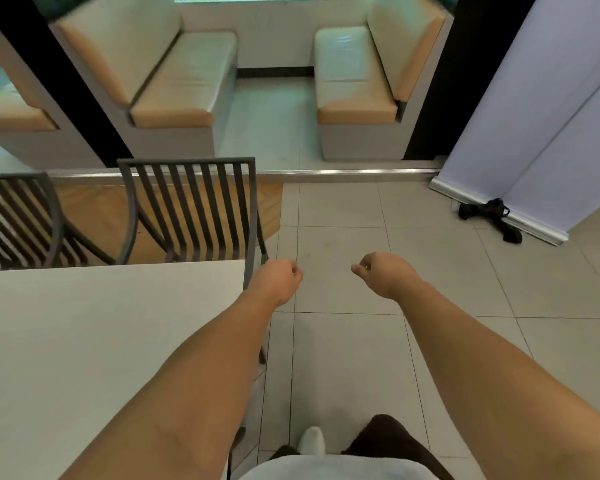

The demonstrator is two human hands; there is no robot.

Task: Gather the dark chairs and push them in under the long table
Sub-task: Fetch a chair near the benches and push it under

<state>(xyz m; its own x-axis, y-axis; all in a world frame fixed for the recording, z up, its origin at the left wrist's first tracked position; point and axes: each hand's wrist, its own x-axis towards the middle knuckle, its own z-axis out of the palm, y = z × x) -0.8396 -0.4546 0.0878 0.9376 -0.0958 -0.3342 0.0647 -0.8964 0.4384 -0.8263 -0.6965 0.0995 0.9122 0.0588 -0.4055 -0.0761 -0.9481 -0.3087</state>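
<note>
- Your left hand [278,279] sits at centre frame, just past the right end of the long table [111,327]; the fingers are curled under into a loose fist and hold nothing that shows.
- Your right hand [383,273] hangs over bare tile right of centre, well apart from any furniture; it too is curled closed and empty; neither hand touches a chair.
- The long table fills the lower left of the frame; its far edge runs left to right at mid height.
- One dark chair [191,209] stands at that far edge, left of centre; its slatted back rises above the tabletop and its seat is hidden behind the top, so it appears tucked in; how deep, you cannot tell.
- A second dark chair [18,220] stands at the left edge of the frame, on the same far side; it looks drawn in likewise, though partly cut off by the frame.
- A dark leg [262,355] shows beside your left forearm at the table's near right corner; it may belong to a chair on your side, mostly hidden by your arm.
- Judgement: the far side looks done at this end; the near side and the table's left stretch are out of view, so remaining chairs cannot be counted; expect the work to be well along but unconfirmed.
</note>
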